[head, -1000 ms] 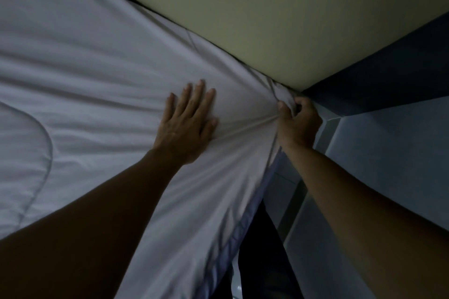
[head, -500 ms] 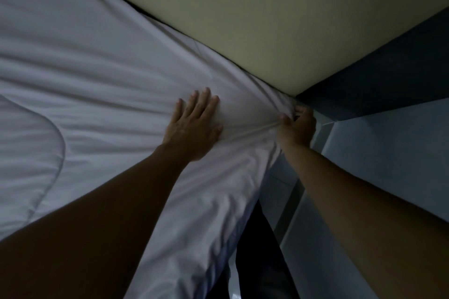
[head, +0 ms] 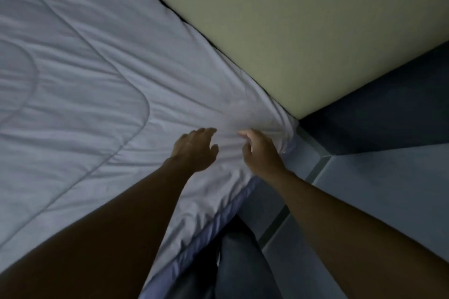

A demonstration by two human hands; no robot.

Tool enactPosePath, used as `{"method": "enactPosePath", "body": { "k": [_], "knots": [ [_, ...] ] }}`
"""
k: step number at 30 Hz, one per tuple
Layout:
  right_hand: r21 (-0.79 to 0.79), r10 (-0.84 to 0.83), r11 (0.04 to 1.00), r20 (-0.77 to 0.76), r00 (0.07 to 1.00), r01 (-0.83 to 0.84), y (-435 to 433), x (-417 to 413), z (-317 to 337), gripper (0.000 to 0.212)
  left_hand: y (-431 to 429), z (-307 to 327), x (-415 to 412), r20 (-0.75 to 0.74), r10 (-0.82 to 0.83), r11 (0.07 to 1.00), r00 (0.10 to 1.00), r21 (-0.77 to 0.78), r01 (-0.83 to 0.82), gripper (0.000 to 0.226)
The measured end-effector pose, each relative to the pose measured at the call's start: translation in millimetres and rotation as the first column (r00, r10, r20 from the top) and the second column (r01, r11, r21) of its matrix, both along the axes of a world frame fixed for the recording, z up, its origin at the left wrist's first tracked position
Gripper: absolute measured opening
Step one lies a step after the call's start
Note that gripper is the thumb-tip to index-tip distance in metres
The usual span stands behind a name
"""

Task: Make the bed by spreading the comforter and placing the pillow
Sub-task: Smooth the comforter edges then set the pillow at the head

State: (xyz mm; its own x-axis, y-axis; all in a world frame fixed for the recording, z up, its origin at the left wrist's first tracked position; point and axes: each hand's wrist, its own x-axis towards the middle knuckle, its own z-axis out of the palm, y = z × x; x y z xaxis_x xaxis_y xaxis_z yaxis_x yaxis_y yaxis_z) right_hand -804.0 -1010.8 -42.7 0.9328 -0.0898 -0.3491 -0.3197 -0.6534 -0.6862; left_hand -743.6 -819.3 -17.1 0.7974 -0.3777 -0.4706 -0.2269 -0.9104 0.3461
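A pale grey quilted comforter (head: 92,94) covers the bed, reaching its far corner by the wall. My left hand (head: 194,150) hovers just over the comforter near that corner, fingers loosely curled and apart, holding nothing. My right hand (head: 261,153) is a little to its right, at the comforter's edge, fingers half open with nothing in them. The comforter's corner (head: 284,126) lies wrinkled against the wall. No pillow is in view.
A yellowish wall (head: 303,19) runs along the bed's far side. A dark blue skirting or panel (head: 388,114) meets it at the right. Pale floor tiles (head: 379,201) lie to the right of the bed. My legs in dark trousers (head: 238,264) stand beside the bed's edge.
My right hand has let go of the comforter's corner and drawn back. My left hand has lifted off the fabric and curled. The view has shifted, showing more of the comforter.
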Motion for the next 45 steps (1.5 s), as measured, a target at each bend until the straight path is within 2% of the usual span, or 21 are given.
{"method": "enactPosePath", "body": {
  "k": [3,8,12,16,22,29,38,45],
  "knots": [
    [0.052,0.074,0.996,-0.029,0.997,-0.072,18,7,31,0.029,30,32,-30,-0.064,0.224,0.970,0.972,-0.079,-0.229,0.046],
    [0.141,0.129,0.982,-0.034,0.991,-0.123,63,3,73,0.029,76,75,-85,-0.116,0.574,0.780,0.810,-0.224,-0.585,0.030],
    [0.202,0.232,0.954,-0.027,0.972,-0.222,110,-13,94,0.029,115,99,-122,-0.182,0.737,0.580,0.651,-0.326,-0.747,0.027],
    [0.228,0.364,0.906,0.010,0.931,-0.357,169,-29,112,0.032,163,118,-159,-0.177,0.845,0.411,0.505,-0.390,-0.824,0.028],
    [0.210,0.540,0.810,0.094,0.836,-0.547,283,-60,131,0.035,256,124,-237,-0.180,0.943,0.180,0.281,-0.435,-0.882,0.028],
    [0.133,0.775,0.615,0.076,0.627,-0.777,450,-149,128,0.030,394,113,-362,-0.208,0.976,-0.044,0.061,-0.469,-0.882,0.027],
    [0.164,0.861,0.487,0.077,0.503,-0.858,665,-310,124,0.038,560,104,-539,-0.275,0.952,-0.257,-0.131,-0.495,-0.830,0.026],
    [0.187,0.953,0.284,0.058,0.299,-0.941,811,-404,111,0.035,660,93,-649,-0.335,0.867,-0.497,-0.370,-0.510,-0.702,0.021]
  ]
}}
